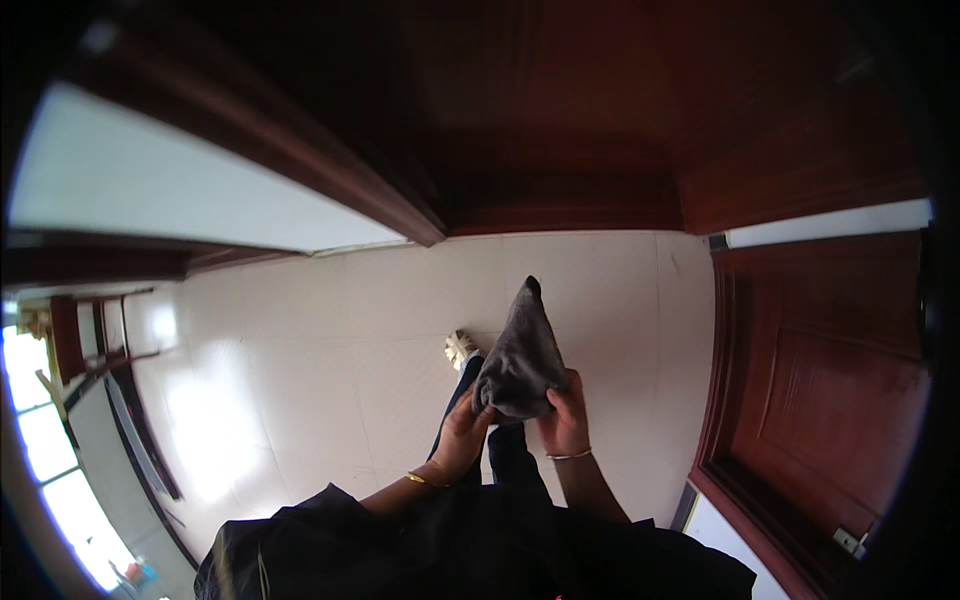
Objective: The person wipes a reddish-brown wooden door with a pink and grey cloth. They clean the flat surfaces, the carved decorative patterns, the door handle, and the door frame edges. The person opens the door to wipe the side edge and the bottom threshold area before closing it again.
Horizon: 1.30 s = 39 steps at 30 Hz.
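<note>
Between my two hands hangs a dark grey cloth [522, 355], soft like a towel, drawn into a triangle with its dark tip pointing away from me. My left hand [463, 430] grips the near left corner, thumb on top. At the near right edge, my right hand [565, 415] pinches the cloth with the thumb over it. Folds and a bunched patch show near the left thumb. The fingers beneath the cloth are partly hidden.
Pale floor tiles [400, 300] lie below, with my light shoe [460, 348] on them. A dark red wooden door [560, 120] stands ahead, and another wooden door [830, 380] is at the right. A white wall [180, 170] and bright window [50, 440] are on the left.
</note>
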### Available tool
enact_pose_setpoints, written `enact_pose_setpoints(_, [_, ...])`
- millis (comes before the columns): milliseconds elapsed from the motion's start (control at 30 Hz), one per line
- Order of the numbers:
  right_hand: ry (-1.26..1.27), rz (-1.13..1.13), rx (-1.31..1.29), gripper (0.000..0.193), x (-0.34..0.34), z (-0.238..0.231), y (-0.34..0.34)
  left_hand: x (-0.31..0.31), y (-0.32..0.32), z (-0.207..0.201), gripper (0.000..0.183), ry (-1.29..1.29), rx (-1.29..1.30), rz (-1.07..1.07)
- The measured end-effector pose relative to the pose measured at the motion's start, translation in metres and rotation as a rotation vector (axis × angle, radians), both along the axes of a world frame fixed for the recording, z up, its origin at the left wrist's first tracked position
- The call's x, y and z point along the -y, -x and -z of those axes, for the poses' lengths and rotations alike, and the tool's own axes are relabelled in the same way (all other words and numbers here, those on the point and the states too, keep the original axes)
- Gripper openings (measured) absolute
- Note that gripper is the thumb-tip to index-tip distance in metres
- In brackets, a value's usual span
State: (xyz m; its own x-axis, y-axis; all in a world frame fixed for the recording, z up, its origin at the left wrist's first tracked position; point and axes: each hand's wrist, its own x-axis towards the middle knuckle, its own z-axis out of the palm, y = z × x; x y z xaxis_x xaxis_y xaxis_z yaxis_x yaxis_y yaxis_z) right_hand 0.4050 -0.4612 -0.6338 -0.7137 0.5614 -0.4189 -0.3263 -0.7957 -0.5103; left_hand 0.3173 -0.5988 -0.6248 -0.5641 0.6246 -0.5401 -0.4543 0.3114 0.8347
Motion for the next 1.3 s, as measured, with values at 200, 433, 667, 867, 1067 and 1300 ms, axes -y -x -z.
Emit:
enact_pose_setpoints(200, [-0.530,-0.271,0.255,0.017,0.048,-0.050,-0.062,0.099,-0.028,-0.125,0.034,-0.088,-0.283,-0.001])
enact_pose_setpoints(433, [-1.900,-0.271,0.327,0.021,0.115,-0.177,-0.006,0.202,-0.026,-0.197,0.039,-0.300,0.112,-0.283])
enact_pose_setpoints(667, [-0.521,-0.738,0.105,0.017,0.273,-0.278,0.100,0.337,-0.007,-0.208,0.047,-0.284,0.063,-0.184])
enact_pose_setpoints(867, [-0.397,-1.126,-0.275,0.044,0.419,-0.355,0.183,0.498,0.048,-0.197,0.088,-0.635,0.246,-0.321])
enact_pose_setpoints(1067, [-0.194,-1.530,-0.477,0.079,0.480,-0.392,0.234,0.603,0.148,-0.237,0.101,-0.111,-0.498,-0.316])
enact_pose_setpoints(1300, [-0.045,-1.472,-0.361,0.077,0.517,-0.391,0.312,0.628,0.217,-0.260,0.058,-0.564,-0.273,-0.386])
